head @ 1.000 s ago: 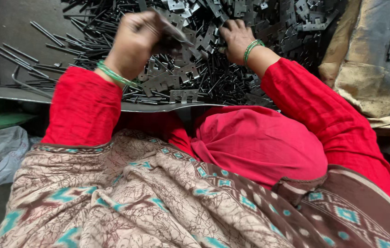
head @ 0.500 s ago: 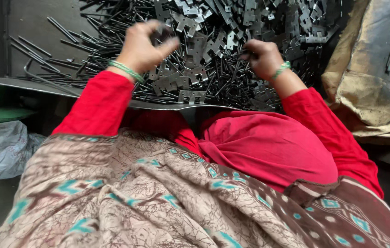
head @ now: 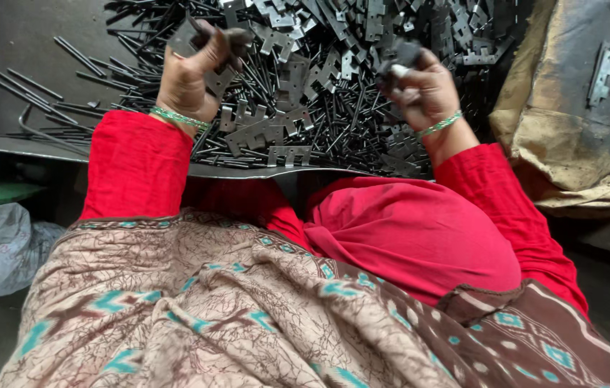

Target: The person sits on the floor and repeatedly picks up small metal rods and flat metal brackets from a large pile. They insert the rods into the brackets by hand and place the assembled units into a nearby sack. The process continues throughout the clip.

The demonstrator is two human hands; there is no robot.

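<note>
A crumpled grey plastic bag [head: 0,248] lies at lower left, beside the patterned shawl. A worn tan sack [head: 570,136] (creased, dirty) slumps at upper right. No labels, signs or screens.

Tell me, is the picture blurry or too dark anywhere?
Head view: mostly sharp; the left hand and right hand look slightly soft, and so do the dark metal pieces they hold; the pile of metal plates and pins shows dull grey sheen without harsh glare; the corners and the space under the tray are dim; straight edges bow a little toward the frame sides.
</note>
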